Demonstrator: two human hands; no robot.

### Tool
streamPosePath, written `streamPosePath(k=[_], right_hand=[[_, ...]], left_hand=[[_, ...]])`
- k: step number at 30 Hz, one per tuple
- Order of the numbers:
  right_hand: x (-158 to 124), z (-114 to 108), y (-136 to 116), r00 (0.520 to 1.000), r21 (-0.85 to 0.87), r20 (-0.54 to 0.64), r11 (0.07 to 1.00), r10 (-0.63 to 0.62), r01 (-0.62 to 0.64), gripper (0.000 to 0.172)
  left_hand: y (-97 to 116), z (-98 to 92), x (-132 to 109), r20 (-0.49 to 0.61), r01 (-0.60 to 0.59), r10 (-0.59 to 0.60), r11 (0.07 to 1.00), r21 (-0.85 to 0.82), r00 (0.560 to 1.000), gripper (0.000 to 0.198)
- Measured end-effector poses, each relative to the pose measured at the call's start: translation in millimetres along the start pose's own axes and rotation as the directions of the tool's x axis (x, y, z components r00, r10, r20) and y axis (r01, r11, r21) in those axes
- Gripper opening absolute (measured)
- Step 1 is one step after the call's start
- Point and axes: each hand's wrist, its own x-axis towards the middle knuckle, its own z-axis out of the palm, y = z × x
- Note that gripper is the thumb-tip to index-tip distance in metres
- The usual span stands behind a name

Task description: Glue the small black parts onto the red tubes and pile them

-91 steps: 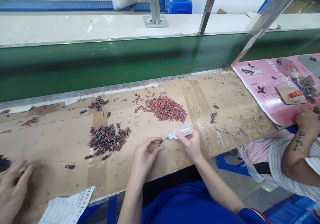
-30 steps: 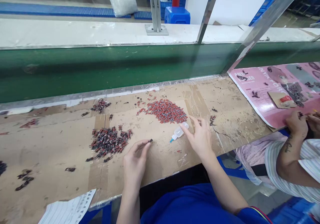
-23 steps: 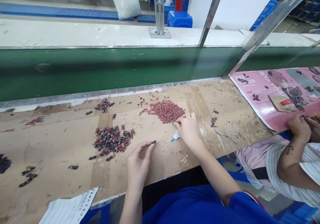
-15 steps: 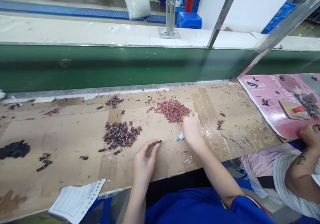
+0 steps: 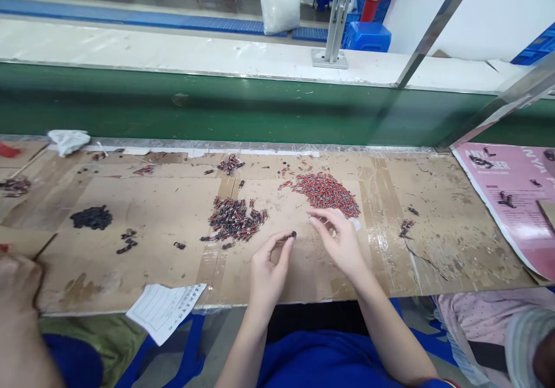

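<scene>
My left hand [image 5: 269,263] pinches a small dark part [image 5: 293,235] between thumb and fingertips, above the cardboard. To its right, my right hand [image 5: 340,239] has thumb and forefinger nearly together; whatever is between them is too small to make out. Just beyond the right hand spreads a pile of small red and silver parts [image 5: 327,191]. A pile of dark and red parts [image 5: 234,219] lies to the left of my left hand. A white cap-like piece [image 5: 355,223] shows beside my right hand.
Black parts [image 5: 91,217] form a pile at the left. A paper sheet [image 5: 167,310] overhangs the front edge. A co-worker's hand [image 5: 17,278] is at the far left, and a pink poster [image 5: 511,203] lies right. A green strip [image 5: 217,107] runs behind the cardboard.
The view has swung to the left. My right hand has drawn back from the red pile towards my left hand, which still holds the dark part.
</scene>
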Motion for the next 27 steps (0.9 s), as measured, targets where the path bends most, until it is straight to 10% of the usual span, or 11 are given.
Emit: streamPosePath(k=[11,27], right_hand=[[-20.0,11.9,-12.2,0.955,0.447,0.119,0.844,0.273,-0.297,0.021],[-35.1,22.4,-3.0,0.986,0.479,-0.052,0.870,0.161,-0.117,0.014]], left_hand=[[11.7,1.1,-6.0,-0.014,-0.062,0.063,0.997,0.047,0.998,0.023],[22.2,7.5,-12.0,0.011,0.020,-0.019,0.997,-0.076,1.000,0.026]])
